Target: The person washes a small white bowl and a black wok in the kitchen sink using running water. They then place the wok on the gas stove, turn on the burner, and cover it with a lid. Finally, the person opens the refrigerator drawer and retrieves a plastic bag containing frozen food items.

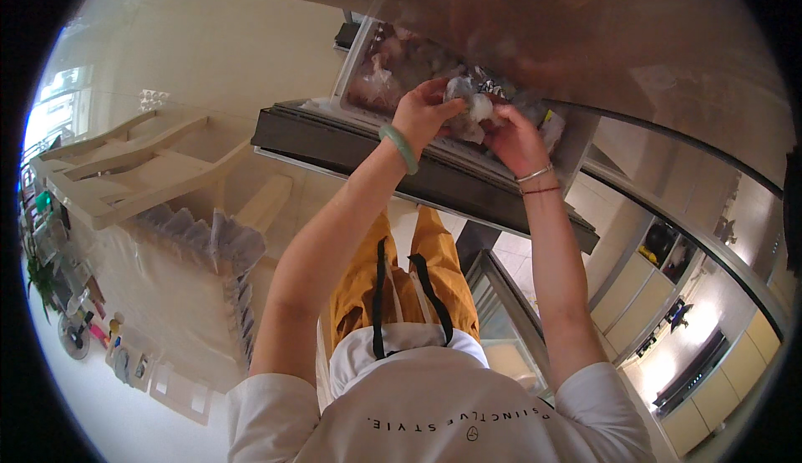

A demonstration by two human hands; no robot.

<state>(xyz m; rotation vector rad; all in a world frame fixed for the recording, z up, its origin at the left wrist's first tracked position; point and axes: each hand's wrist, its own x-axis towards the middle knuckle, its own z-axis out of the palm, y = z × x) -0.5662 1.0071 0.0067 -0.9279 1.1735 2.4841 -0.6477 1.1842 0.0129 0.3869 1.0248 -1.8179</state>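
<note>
Over a pulled-out drawer (341, 87), my two hands hold a crumpled clear plastic bag (470, 110) with something whitish in it. My left hand (426, 112), below a green bangle, pinches the bag's left side between thumb and fingers. On the other side, the fingers of my right hand (516, 139) are closed on the bag's edge. Beneath and behind it, the drawer is filled with more clear bags of pinkish and brown food (401, 66). What the held bag contains is too unclear to name.
A dark-edged door or drawer front (334, 141) runs in front of my body. A glossy brown panel (585, 37) rises beyond the drawer. To the left stand a pale wooden chair (159, 158) and a covered table (175, 287); cabinets (639, 296) line the right.
</note>
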